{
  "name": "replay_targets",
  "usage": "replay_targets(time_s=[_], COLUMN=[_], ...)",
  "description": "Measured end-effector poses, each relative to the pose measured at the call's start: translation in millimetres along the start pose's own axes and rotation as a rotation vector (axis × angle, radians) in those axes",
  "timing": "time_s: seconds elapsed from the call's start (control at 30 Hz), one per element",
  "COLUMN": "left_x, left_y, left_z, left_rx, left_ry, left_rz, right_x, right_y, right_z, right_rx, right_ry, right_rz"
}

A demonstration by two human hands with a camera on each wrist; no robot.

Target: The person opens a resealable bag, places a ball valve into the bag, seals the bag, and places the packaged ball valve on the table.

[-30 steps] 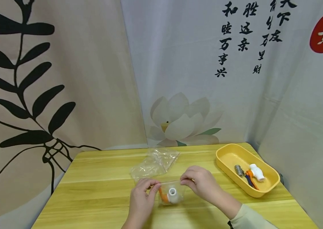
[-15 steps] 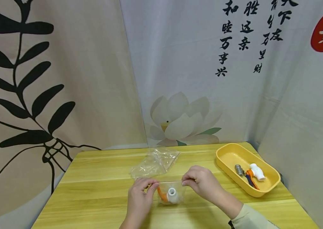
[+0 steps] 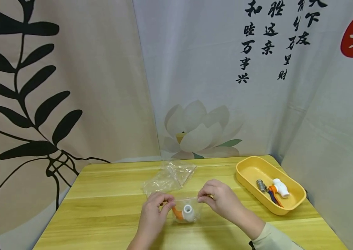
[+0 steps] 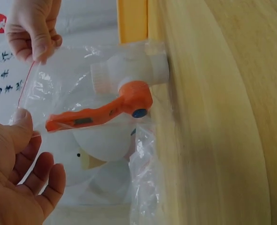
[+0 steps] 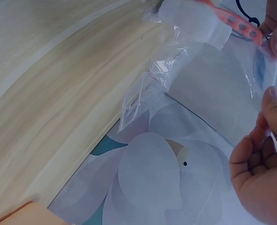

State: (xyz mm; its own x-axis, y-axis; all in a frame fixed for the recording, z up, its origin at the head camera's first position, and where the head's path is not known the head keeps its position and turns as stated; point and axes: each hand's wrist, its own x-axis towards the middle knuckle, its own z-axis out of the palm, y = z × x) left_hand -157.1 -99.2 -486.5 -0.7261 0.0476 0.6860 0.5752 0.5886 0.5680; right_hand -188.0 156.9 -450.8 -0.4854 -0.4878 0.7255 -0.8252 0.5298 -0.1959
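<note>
A clear zip bag [image 3: 183, 201] with a red line along its top edge holds a white plastic ball valve [image 4: 126, 70] with an orange lever handle [image 4: 89, 118]. My left hand [image 3: 152, 216] pinches one top corner of the bag between thumb and index finger; its other fingers curl loosely. At the opposite top corner, my right hand [image 3: 221, 199] pinches likewise. The bag's top is stretched between them, and its lower end with the valve is at the tabletop. Whether the seal is closed, I cannot tell.
A yellow tray [image 3: 246, 175] at the right holds another white valve [image 3: 281, 188] with an orange handle, a grey metal cylinder [image 3: 261, 186] and a dark blue handle-like piece [image 3: 273, 197]. Behind the hands, a crumpled clear bag [image 3: 168, 178] lies on the wooden table [image 3: 111, 205].
My left hand has shifted very slightly left since the first frame. Both hands keep their pinch on the bag's top corners, and the valve stays inside.
</note>
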Motion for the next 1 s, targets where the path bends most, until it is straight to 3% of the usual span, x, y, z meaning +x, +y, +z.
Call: replay_targets(time_s=[0.17,0.47,0.67,0.9,1.0], left_x=[0.8,2.5,3.9,1.8,2.0], left_y=[1.3,4.4,5.7,4.7,5.0], left_z=[1.3,-2.9,-5.3,-2.2,-1.6], left_rx=[0.009,-0.123,-0.137,-0.027,-0.023], left_ry=[0.013,-0.035,-0.092,-0.062,-0.059], left_rz=[0.042,-0.091,-0.143,-0.003,0.028], right_x=[0.9,1.9,1.9,0.9,0.7], right_y=[-0.3,0.7,-2.0,-2.7,-2.7], right_z=[1.2,-0.7,-2.5,-4.8,-4.5], right_rx=[0.016,0.024,0.024,0.014,0.011], right_ry=[-0.007,-0.020,-0.056,-0.049,-0.050], right_rz=[-0.002,0.013,0.036,0.045,0.053])
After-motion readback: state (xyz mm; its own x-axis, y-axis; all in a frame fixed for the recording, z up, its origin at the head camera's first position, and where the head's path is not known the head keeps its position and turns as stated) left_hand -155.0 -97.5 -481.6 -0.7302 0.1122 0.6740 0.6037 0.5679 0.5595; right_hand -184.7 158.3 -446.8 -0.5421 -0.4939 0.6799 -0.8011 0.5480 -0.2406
